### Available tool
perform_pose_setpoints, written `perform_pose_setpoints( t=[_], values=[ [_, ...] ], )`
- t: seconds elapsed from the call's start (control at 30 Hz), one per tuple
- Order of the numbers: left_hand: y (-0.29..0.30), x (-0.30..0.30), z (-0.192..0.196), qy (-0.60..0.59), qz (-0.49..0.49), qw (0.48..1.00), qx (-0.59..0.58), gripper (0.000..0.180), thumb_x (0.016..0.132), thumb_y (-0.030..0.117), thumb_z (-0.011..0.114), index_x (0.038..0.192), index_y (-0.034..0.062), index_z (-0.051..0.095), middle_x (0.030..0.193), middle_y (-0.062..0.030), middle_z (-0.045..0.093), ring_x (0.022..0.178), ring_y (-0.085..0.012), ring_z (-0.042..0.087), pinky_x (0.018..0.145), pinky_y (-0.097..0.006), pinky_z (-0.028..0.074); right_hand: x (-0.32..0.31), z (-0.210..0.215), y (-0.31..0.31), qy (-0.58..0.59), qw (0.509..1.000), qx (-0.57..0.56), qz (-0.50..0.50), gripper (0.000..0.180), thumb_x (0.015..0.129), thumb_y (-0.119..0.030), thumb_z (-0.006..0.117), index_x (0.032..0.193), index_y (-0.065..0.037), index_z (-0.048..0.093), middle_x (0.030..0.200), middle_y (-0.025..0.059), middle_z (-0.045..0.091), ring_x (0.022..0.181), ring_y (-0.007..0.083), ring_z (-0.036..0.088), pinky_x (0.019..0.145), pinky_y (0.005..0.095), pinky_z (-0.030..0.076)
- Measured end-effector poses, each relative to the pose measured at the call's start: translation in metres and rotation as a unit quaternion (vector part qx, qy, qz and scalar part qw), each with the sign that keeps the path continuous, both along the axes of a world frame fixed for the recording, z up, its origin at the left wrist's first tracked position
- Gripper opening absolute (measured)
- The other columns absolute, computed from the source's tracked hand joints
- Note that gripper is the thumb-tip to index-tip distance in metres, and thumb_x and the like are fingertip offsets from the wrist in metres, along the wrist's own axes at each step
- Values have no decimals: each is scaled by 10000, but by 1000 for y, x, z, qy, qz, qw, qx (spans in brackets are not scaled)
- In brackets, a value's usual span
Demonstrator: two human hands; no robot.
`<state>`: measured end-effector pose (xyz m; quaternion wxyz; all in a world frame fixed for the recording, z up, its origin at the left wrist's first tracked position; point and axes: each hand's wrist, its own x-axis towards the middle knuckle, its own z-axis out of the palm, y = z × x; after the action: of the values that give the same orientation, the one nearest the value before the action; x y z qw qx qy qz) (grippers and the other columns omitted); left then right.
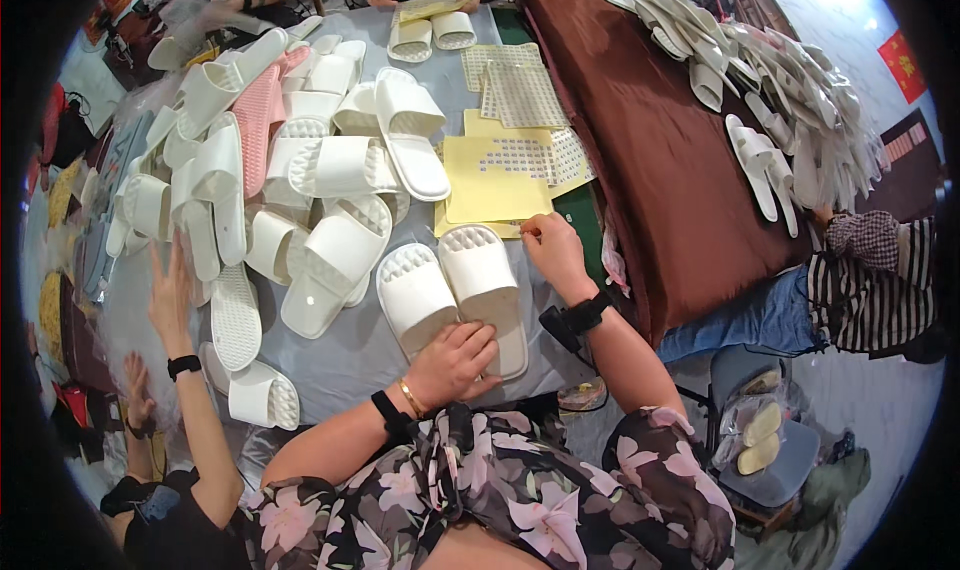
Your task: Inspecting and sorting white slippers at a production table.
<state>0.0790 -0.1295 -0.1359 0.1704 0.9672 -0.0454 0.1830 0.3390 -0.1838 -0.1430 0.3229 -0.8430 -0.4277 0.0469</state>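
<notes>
Item: pair of white slippers (pixel 455 290), side by side on the grey table (pixel 350 355), directly before the person.
Left hand (pixel 452 363): palm flat across the heel ends, fingers spread, pressing rather than gripping.
Right hand (pixel 553 250): fingertips pinched at the yellow sheet (pixel 490 185) of small stickers beside the toes; whether anything is held, cannot tell.
Handling note: keep the pair pinned level and aligned.
Nearby: heap of white slippers (pixel 290 160).

Yellow sticker sheets (pixel 490 185) sit mid-table at about 12 o'clock, with gridded sheets (pixel 520 95) just above. Red wall sign (pixel 903 65) at 2 o'clock, clear bags (pixel 755 425) on a chair at 4.
</notes>
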Motion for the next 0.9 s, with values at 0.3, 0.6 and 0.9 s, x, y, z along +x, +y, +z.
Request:
perform_pose_setpoints(
  t=[0.3,0.6,0.9],
  values=[
    [-1,-1,-1,-4,8,1000,-6,488,777,403,709,1117,76,585,1235,-97,560,1147,-266,532,980,-402,414,-5,-5,3,-30,999,-19,0,75,841,-130,623,877,-74,656,881,139,622,820,344,634,721,442,518],
    [0,-1,3,0,13,1000,-18,478,760,393,718,1090,74,586,1218,-97,565,1142,-266,533,977,-400,417,-8,14,10,-15,999,0,-35,69,840,-115,616,872,-58,638,879,158,623,815,359,630,715,445,515],
    [1,-1,3,2,11,1000,-16,493,756,404,722,1088,62,596,1212,-97,578,1130,-262,541,959,-397,432,29,9,78,-3,995,67,75,148,818,-101,627,936,-22,669,893,164,640,850,334,630,762,410,508]
  ],
)
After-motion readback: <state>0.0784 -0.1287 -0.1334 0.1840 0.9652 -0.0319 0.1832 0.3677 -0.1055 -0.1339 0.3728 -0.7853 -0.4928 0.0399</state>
